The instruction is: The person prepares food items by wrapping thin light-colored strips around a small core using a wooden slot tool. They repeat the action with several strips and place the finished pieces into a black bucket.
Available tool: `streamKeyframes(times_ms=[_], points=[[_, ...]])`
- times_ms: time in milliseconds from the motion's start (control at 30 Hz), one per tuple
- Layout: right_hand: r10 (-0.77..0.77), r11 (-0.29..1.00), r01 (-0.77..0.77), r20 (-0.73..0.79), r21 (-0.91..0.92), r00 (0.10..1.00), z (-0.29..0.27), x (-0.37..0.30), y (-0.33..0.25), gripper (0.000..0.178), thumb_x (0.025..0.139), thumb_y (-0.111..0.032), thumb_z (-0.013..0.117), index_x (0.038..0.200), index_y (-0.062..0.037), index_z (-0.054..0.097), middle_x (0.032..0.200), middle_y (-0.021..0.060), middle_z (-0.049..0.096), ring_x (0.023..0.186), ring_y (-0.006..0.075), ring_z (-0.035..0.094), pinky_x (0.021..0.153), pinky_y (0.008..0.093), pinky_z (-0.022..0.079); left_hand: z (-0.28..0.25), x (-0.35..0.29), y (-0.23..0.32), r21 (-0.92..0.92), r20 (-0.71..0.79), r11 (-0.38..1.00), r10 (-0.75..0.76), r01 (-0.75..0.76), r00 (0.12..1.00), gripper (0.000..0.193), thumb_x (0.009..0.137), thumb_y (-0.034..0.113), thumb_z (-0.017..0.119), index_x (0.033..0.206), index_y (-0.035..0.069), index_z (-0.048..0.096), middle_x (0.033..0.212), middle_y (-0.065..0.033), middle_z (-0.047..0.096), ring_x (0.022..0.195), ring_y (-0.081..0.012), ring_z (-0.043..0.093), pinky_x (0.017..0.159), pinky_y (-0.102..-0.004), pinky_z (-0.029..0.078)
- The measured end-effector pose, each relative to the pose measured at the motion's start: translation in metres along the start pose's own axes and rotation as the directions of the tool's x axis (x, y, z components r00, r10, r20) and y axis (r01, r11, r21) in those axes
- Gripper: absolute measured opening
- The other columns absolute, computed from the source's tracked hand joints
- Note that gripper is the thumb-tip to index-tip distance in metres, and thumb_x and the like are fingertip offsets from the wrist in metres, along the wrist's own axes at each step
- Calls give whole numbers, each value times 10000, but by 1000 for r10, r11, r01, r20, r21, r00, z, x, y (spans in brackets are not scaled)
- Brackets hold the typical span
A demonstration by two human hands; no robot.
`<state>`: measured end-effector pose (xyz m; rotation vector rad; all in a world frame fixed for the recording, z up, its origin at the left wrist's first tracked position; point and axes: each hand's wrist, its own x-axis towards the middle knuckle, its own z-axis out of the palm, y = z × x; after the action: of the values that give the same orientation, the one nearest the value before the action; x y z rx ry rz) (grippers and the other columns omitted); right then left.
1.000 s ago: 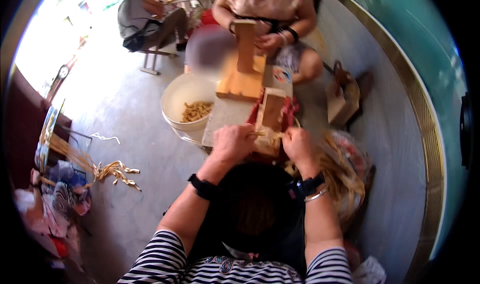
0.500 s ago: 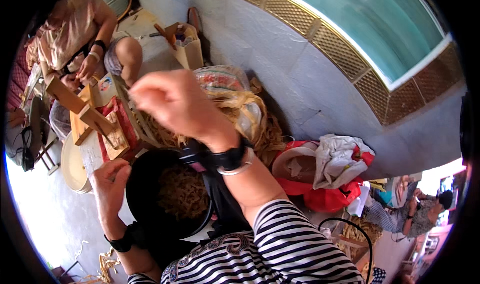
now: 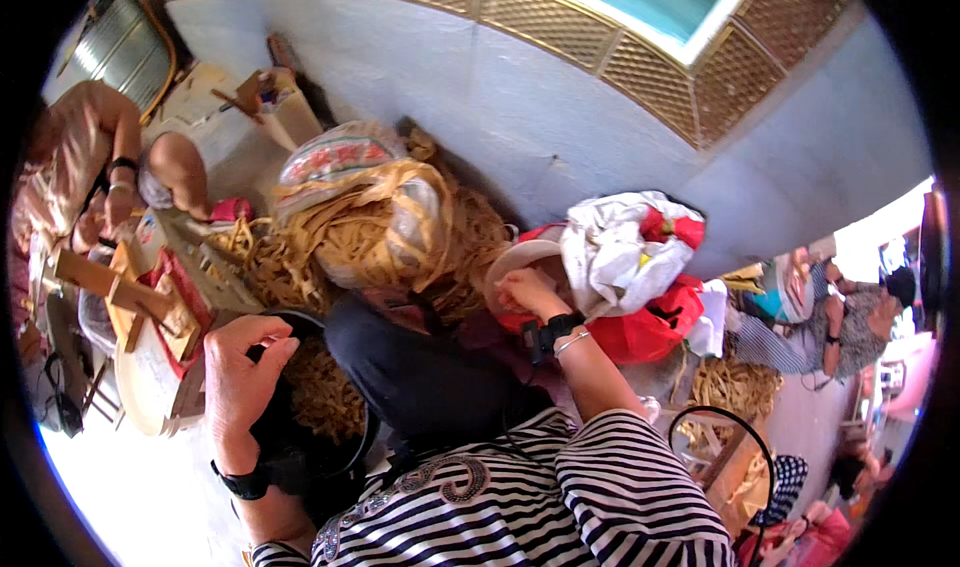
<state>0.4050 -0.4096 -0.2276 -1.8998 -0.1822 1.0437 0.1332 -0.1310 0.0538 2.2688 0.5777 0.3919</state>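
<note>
My left hand (image 3: 245,377) is raised beside the wooden stand, over the left rim of a black bucket (image 3: 370,437). Its thumb and forefinger curl together; whatever may be between them is too small to see. Torn tan strips (image 3: 325,397) lie in the bucket. My right hand (image 3: 530,293) reaches into a pale tub (image 3: 497,272) at the middle right. Its fingers are bunched, and what they hold is hidden. Left of my left hand stands the wooden stand (image 3: 140,302) with an upright post, on a small bench with red cloth.
A large sack (image 3: 340,157) and heaped tan strips (image 3: 365,217) lie against the wall. A white cloth bag (image 3: 630,237) and a red bag (image 3: 650,322) sit right of the tub. Another person (image 3: 85,167) sits at the far left; one (image 3: 850,317) is farther right.
My right hand has swung from above the bench, across to the right, down into the pale tub. My left hand stays by the black bucket. The view has shifted to the right.
</note>
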Motion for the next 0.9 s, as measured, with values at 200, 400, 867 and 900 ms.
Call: streamKeyframes(times_ms=[200,400,867,900], points=[[66,992,-68,28,106,997,-37,-45,32,239,899,-296,565,869,-64,615,730,27,624,609,136,591,527,267,454,22,7,33,-31,174,999,30,-25,984,177,688,-17,669,861,-50,655,793,-101,662,739,-155,619,700,-277,490],[-15,999,27,242,-46,970,-58,-74,42,276,900,-326,552,962,-66,621,832,16,650,701,99,601,601,223,469,29,3,50,-14,240,997,71,-70,968,206,696,-21,669,897,-58,646,783,-97,653,724,-141,610,687,-275,491],[-122,945,164,160,-284,980,-78,-109,88,357,827,-219,635,1125,-24,603,930,91,647,751,162,598,652,311,482,51,-3,69,34,331,991,109,-128,937,235,729,47,705,936,-43,640,787,-126,656,722,-180,639,674,-281,495],[-197,930,258,235,-264,952,-68,-99,84,308,808,-215,643,1037,-8,640,879,112,649,752,158,606,667,313,482,53,-2,70,40,334,992,100,-120,937,236,730,52,706,937,-41,641,789,-124,657,723,-179,640,672,-281,495]])
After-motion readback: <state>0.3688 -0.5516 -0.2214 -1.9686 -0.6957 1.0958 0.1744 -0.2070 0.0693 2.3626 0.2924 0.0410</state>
